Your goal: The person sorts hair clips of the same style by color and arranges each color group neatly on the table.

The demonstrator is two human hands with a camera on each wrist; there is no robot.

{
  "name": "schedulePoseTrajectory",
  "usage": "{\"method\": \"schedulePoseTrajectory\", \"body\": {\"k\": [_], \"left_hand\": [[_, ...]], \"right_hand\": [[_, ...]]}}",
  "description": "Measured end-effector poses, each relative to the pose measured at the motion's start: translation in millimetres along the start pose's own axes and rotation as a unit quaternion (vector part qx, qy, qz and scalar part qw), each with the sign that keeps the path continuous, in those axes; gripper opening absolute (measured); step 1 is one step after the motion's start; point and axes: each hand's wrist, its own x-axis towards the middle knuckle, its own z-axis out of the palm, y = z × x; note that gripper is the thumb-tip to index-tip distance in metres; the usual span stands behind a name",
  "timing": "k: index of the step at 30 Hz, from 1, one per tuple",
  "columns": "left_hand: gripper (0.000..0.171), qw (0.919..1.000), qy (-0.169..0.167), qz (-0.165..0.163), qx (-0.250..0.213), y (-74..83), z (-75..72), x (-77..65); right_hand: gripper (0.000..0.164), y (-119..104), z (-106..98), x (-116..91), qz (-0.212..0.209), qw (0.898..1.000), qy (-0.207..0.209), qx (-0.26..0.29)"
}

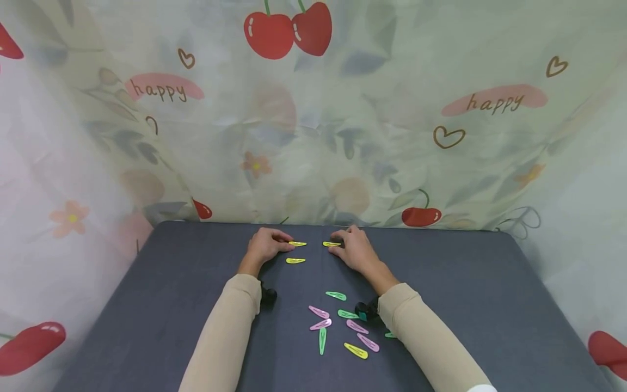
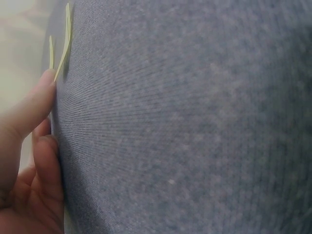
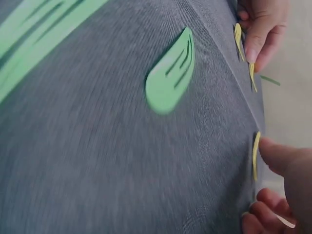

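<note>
Across the back and down both sides hangs a pale printed cloth (image 1: 318, 120), with cherries, hearts and the word "happy" on it. Against it stands a dark table (image 1: 441, 283), and over that reach two forearms in beige sleeves (image 1: 220, 332), both stretched to the far edge, since that is where the nearest clips lie.

The left hand (image 1: 263, 245) has thumb and forefinger closed in a fingertip pinch on the left end of a yellow clip (image 1: 300, 244); so thin and flat a piece probably leaves room for little more. The right hand (image 1: 356, 250) is partly curled, thumb and forefinger either side of the right end of a second yellow clip (image 1: 328, 244) (whether they truly grip it, I cannot tell).

Those two clips lie level, a gap between them, each held or met from its outer end, perhaps to keep the hands out of each other's way. A third yellow clip (image 1: 295, 261) lies just in front of the left one.

Nearer the person, green clips (image 1: 322, 341), pink clips (image 1: 368, 342) and one more yellow clip (image 1: 355, 350) are scattered at odd angles, apparently laid down without order.
</note>
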Motion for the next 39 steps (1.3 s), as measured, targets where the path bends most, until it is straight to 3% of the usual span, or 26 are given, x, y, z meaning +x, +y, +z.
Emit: {"method": "schedulePoseTrajectory", "body": {"k": [7, 16, 22, 32, 39], "left_hand": [[0.022, 1.0000, -0.003, -0.009, -0.003, -2.4, -2.5, -1.0], [0.022, 1.0000, 0.002, -0.003, -0.002, -4.8, -3.8, -0.9], [0.022, 1.0000, 0.001, 0.004, 0.001, -7.4, -2.3, 0.0], [0.023, 1.0000, -0.002, 0.005, 0.000, -5.1, 0.7, 0.3], [0.023, 1.0000, -0.002, 0.005, -0.007, -2.1, 1.9, 1.5]], "right_hand": [[0.061, -2.1, -12.6, -10.8, -0.022, 0.999, -0.035, -0.028], [0.079, -10.2, -22.1, -32.7, -0.053, 0.994, -0.033, -0.091], [0.082, -8.3, -23.8, -52.7, -0.091, 0.989, -0.029, -0.110], [0.086, -0.3, -24.5, -90.2, -0.162, 0.971, -0.003, -0.176], [0.086, 5.0, -26.9, -116.6, -0.188, 0.967, -0.005, -0.171]]}}
